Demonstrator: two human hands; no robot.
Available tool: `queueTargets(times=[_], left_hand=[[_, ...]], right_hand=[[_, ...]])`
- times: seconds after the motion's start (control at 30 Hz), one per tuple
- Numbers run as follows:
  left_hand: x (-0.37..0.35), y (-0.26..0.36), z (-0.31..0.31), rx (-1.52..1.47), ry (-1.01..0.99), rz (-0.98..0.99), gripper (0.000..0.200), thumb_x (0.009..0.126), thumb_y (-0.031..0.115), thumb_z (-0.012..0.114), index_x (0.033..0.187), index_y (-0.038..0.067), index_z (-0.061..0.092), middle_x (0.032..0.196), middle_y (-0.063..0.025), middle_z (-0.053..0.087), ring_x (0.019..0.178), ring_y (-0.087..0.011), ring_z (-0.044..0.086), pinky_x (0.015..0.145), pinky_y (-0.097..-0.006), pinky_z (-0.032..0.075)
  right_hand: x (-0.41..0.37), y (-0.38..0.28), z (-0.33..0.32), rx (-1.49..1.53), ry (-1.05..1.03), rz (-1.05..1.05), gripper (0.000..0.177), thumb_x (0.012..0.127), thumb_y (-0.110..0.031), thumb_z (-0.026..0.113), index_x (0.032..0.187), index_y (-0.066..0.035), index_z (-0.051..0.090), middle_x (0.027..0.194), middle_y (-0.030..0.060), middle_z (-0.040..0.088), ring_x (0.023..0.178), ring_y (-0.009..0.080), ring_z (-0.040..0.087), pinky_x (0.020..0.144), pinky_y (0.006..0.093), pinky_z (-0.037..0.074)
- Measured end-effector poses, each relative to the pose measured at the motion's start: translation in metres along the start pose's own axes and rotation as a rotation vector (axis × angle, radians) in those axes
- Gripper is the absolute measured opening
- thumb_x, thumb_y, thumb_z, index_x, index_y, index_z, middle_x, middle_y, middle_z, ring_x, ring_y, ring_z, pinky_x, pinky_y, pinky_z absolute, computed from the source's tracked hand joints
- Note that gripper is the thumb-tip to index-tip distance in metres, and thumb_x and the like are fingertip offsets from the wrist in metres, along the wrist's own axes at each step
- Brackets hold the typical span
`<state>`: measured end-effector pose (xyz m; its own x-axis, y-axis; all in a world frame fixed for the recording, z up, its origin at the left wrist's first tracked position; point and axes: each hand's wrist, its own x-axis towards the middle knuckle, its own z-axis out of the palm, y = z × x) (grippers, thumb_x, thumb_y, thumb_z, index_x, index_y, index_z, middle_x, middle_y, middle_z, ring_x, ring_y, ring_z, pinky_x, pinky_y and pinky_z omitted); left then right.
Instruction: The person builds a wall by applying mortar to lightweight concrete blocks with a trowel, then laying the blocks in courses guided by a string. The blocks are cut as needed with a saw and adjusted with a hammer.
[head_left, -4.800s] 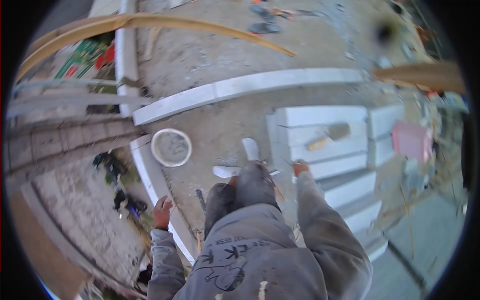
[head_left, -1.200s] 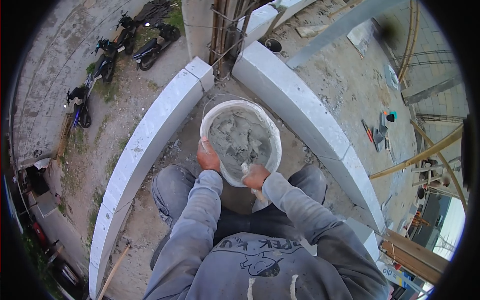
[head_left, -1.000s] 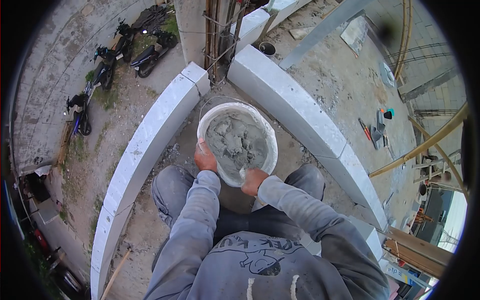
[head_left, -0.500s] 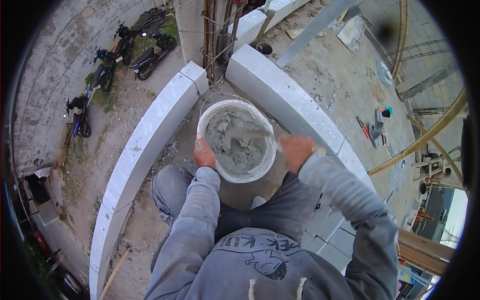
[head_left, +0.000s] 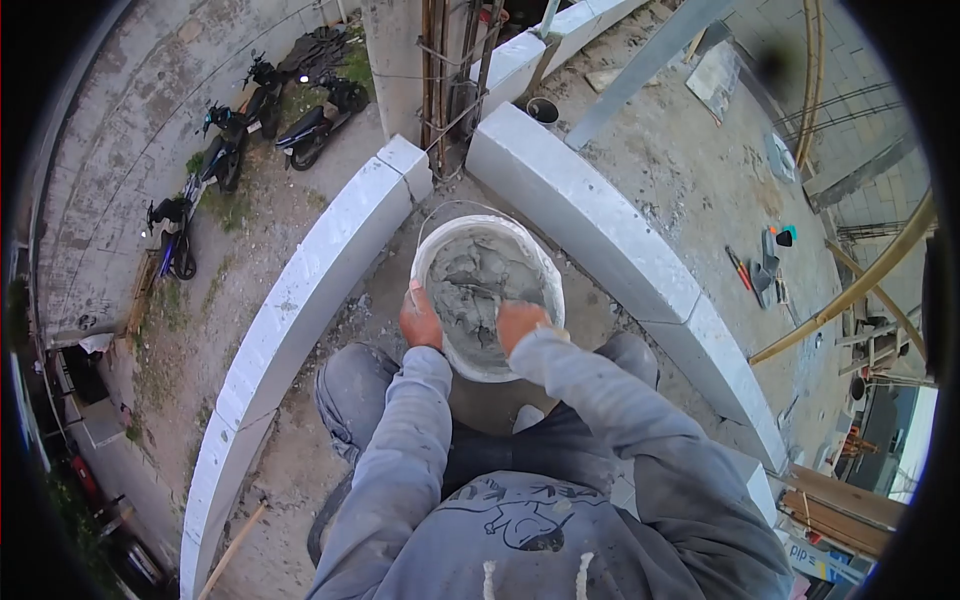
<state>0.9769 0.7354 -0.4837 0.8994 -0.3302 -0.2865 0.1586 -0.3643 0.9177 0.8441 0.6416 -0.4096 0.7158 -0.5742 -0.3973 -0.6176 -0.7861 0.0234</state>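
A white bucket (head_left: 553,290) of wet grey mortar (head_left: 480,268) stands on the ground between my knees, its wire handle lying toward the far side. My left hand (head_left: 420,318) grips the bucket's left rim, thumb on top. Over the right part of the mortar, my right hand (head_left: 522,322) is closed round a tool whose handle it mostly hides. The tool's working end is sunk in the mortar or hidden, so its shape cannot be made out.
Low white block walls run on the left (head_left: 290,290) and right (head_left: 600,220), meeting near a post with rebar (head_left: 437,90). Motorcycles (head_left: 225,150) stand beyond the left wall. Tools (head_left: 765,270), a small bucket (head_left: 542,110) and bent poles lie to the right.
My right hand has moved left and down from beyond the bucket's right rim to over the mortar, taking the tool deeper in. The mortar's surface has changed shape. The view has shifted slightly.
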Motion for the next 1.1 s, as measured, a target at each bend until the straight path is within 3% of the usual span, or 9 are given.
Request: queueTargets(times=[0.07, 0.17, 0.4, 0.43, 0.57, 0.67, 0.8, 0.97, 1.1], left_hand=[[0.007, -0.005, 0.001, 0.005, 0.012, 0.035, 0.056, 0.092, 0.045, 0.035, 0.108, -0.004, 0.057, 0.100, -0.0195, 0.061, 0.093, -0.0290, 0.057, 0.081, -0.0351, 0.042], [0.006, -0.005, 0.002, -0.008, -0.006, 0.031, 0.053, 0.092, 0.043, 0.035, 0.106, -0.004, 0.057, 0.099, -0.0216, 0.061, 0.092, -0.0335, 0.057, 0.080, -0.0371, 0.042], [0.010, 0.001, 0.009, -0.056, -0.006, 0.036, 0.055, 0.091, 0.045, 0.038, 0.105, -0.003, 0.058, 0.096, -0.0209, 0.062, 0.090, -0.0341, 0.058, 0.078, -0.0377, 0.044], [0.010, 0.000, 0.009, -0.022, -0.006, 0.020, 0.055, 0.091, 0.045, 0.038, 0.104, -0.004, 0.058, 0.095, -0.0178, 0.062, 0.087, -0.0276, 0.058, 0.078, -0.0348, 0.043], [0.010, -0.001, 0.006, 0.050, 0.028, -0.001, 0.055, 0.091, 0.045, 0.039, 0.105, -0.006, 0.058, 0.094, -0.0149, 0.063, 0.084, -0.0212, 0.058, 0.077, -0.0321, 0.043], [0.013, -0.008, 0.007, 0.017, 0.044, 0.017, 0.056, 0.089, 0.047, 0.040, 0.107, -0.003, 0.057, 0.099, -0.0222, 0.061, 0.092, -0.0361, 0.058, 0.080, -0.0390, 0.043], [0.007, 0.013, 0.004, 0.047, 0.048, -0.025, 0.051, 0.089, 0.043, 0.043, 0.107, -0.003, 0.057, 0.099, -0.0223, 0.061, 0.091, -0.0351, 0.058, 0.080, -0.0383, 0.044], [0.016, 0.004, 0.007, 0.089, 0.030, 0.063, 0.049, 0.089, 0.042, 0.045, 0.103, -0.003, 0.059, 0.099, -0.0217, 0.061, 0.091, -0.0341, 0.058, 0.079, -0.0381, 0.044], [0.025, -0.004, 0.011, 0.120, 0.009, 0.068, 0.050, 0.088, 0.043, 0.046, 0.101, -0.003, 0.060, 0.097, -0.0210, 0.061, 0.090, -0.0342, 0.058, 0.079, -0.0391, 0.044]], right_hand=[[-0.027, 0.000, 0.010, 0.100, 0.124, 0.014, 0.015, 0.078, -0.014, 0.052, 0.088, -0.006, 0.061, 0.084, 0.0081, 0.064, 0.078, 0.0245, 0.064, 0.065, 0.0385, 0.051], [-0.063, 0.014, 0.015, 0.016, -0.017, 0.114, 0.014, 0.078, -0.013, 0.050, 0.085, -0.003, 0.058, 0.082, 0.0142, 0.063, 0.077, 0.0258, 0.064, 0.065, 0.0383, 0.051], [-0.026, 0.061, -0.133, -0.133, 0.036, -0.184, 0.016, 0.073, -0.011, 0.053, 0.081, -0.001, 0.063, 0.071, 0.0170, 0.063, 0.072, 0.0290, 0.064, 0.063, 0.0375, 0.051], [-0.010, 0.061, -0.138, -0.173, -0.019, -0.162, 0.015, 0.073, -0.011, 0.054, 0.080, -0.003, 0.064, 0.075, 0.0156, 0.064, 0.074, 0.0277, 0.065, 0.064, 0.0366, 0.051], [0.067, 0.027, -0.106, -0.432, -0.351, -0.224, 0.016, 0.074, -0.012, 0.055, 0.083, -0.006, 0.066, 0.087, 0.0109, 0.066, 0.084, 0.0228, 0.064, 0.067, 0.0345, 0.052], [0.058, 0.016, -0.032, -0.136, -0.273, -0.036, 0.019, 0.078, -0.014, 0.052, 0.088, -0.006, 0.066, 0.091, 0.0118, 0.065, 0.090, 0.0225, 0.063, 0.071, 0.0349, 0.051], [0.002, -0.013, 0.029, 0.028, -0.076, 0.177, 0.020, 0.083, -0.015, 0.045, 0.091, -0.004, 0.060, 0.088, 0.0120, 0.063, 0.082, 0.0279, 0.064, 0.071, 0.0379, 0.050], [-0.061, -0.025, 0.029, 0.091, -0.187, 0.140, 0.024, 0.078, -0.015, 0.051, 0.095, 0.000, 0.058, 0.090, 0.0141, 0.063, 0.081, 0.0283, 0.064, 0.069, 0.0370, 0.051], [-0.070, 0.025, -0.078, 0.041, -0.256, -0.083, 0.021, 0.068, -0.014, 0.057, 0.083, 0.000, 0.063, 0.083, 0.0154, 0.064, 0.080, 0.0286, 0.064, 0.068, 0.0370, 0.051]])
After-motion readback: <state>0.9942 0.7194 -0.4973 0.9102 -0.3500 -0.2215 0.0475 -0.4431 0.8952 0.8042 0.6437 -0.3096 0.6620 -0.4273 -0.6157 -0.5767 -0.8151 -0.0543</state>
